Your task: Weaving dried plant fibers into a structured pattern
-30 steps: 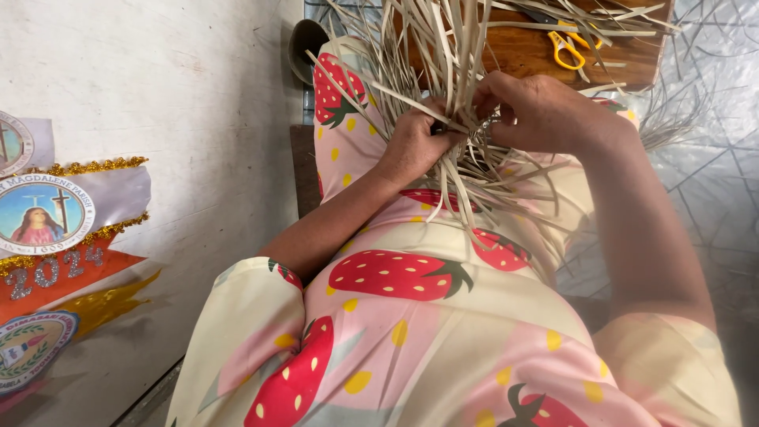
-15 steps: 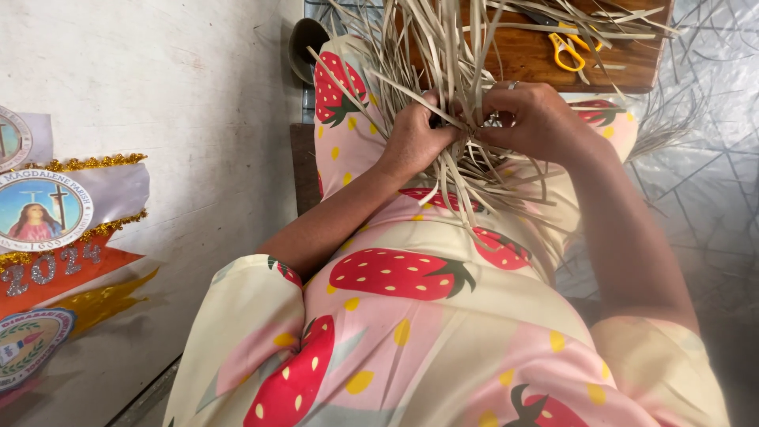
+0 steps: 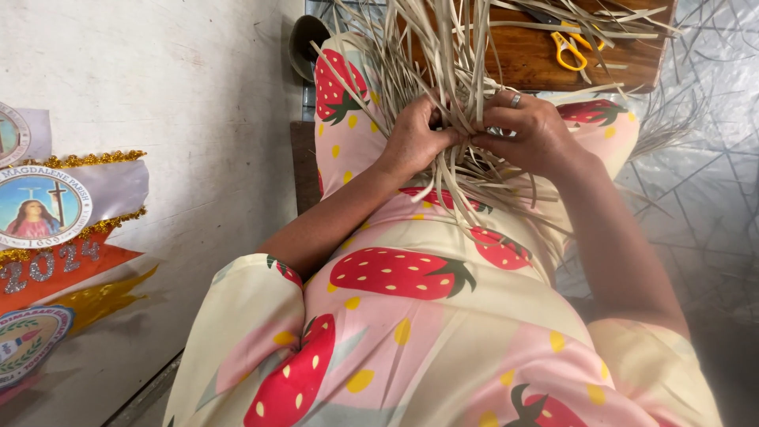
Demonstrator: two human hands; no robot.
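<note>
In the head view, the left hand [image 3: 413, 141] and the ringed right hand [image 3: 528, 133] meet over the lap, fingers closed on a bundle of pale dried flat leaf strips [image 3: 451, 71], which fans toward a brown wooden board [image 3: 538, 55] bearing yellow-handled scissors [image 3: 568, 49].

I see dry, matt, pale straw-like leaf strips [image 3: 443, 55] over a smooth printed cloth dress [image 3: 411, 316]. The desk [image 3: 538, 55] is varnished brown wood, slightly glossy; the scissors [image 3: 568, 49] have shiny yellow plastic handles.
</note>
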